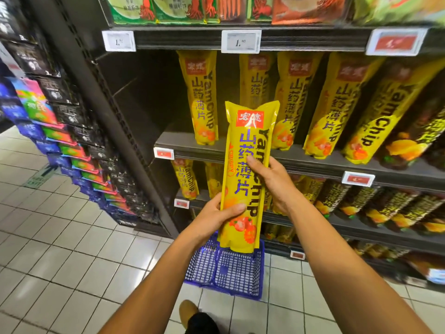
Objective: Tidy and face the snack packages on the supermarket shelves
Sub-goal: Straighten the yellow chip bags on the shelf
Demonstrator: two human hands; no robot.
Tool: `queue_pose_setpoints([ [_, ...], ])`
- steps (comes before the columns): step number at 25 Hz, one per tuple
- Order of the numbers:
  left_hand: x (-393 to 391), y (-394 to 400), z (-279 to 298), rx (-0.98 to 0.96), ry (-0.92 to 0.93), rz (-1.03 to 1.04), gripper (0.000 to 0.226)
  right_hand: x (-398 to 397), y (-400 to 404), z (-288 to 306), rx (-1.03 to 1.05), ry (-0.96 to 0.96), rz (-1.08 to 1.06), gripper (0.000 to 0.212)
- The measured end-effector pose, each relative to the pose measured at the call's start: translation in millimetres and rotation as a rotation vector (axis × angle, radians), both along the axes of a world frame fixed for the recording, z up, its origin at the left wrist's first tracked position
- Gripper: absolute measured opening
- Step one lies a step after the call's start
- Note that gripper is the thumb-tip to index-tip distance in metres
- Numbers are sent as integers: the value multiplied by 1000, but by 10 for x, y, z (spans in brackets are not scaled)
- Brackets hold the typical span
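Note:
I hold a long yellow Yam Chip package (245,145) upright in front of the shelves, label facing me. My left hand (214,216) grips its lower left edge, thumb across the front. My right hand (269,179) grips its right side at mid-height, thumb on the front. Behind it, more yellow Yam Chip packages (201,97) stand on the middle shelf (313,162), with a gap to the right of the leftmost one. Dark-fronted Yam Chip packages (409,141) stand at the shelf's right end.
A blue mesh basket (226,268) sits on the tiled floor below my hands. The shelf above holds green and orange snack bags (183,8). Lower shelves hold more yellow and dark packages (375,206). A hanging rack of black and colourful packets (72,131) runs along the left.

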State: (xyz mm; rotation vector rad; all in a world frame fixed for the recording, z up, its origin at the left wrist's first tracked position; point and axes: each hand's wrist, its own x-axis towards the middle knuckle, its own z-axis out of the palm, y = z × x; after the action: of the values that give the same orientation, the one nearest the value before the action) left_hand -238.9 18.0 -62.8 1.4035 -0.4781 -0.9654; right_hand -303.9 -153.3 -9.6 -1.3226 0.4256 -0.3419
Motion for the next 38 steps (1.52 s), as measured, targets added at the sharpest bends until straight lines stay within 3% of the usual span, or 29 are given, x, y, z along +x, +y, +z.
queue_pose_setpoints([
  [4,-60,-37,30,26,-14,28,64,-23,-20,21,40,-5,-2,64],
  [7,-94,-100,66,79,-128,186,67,-38,38,-32,52,59,-28,72],
  [11,-137,-201,72,156,-260,285,76,-59,130,-181,55,153,-56,60],
  [15,-8,-200,70,104,-225,238,45,-100,-4,-69,354,26,-162,51],
  [18,15,-201,35,6,-98,116,53,-96,0,-40,482,-4,-92,49],
  [21,-23,-238,-11,-8,88,9,87,-42,108,-42,461,40,-78,49],
  [23,10,-225,-4,-23,91,13,92,-9,116,-66,400,61,-108,47],
  [29,58,-269,89,8,10,76,59,12,42,-53,281,93,-117,53],
  [38,53,-251,129,27,22,28,57,-19,-37,-94,276,25,-47,45],
])
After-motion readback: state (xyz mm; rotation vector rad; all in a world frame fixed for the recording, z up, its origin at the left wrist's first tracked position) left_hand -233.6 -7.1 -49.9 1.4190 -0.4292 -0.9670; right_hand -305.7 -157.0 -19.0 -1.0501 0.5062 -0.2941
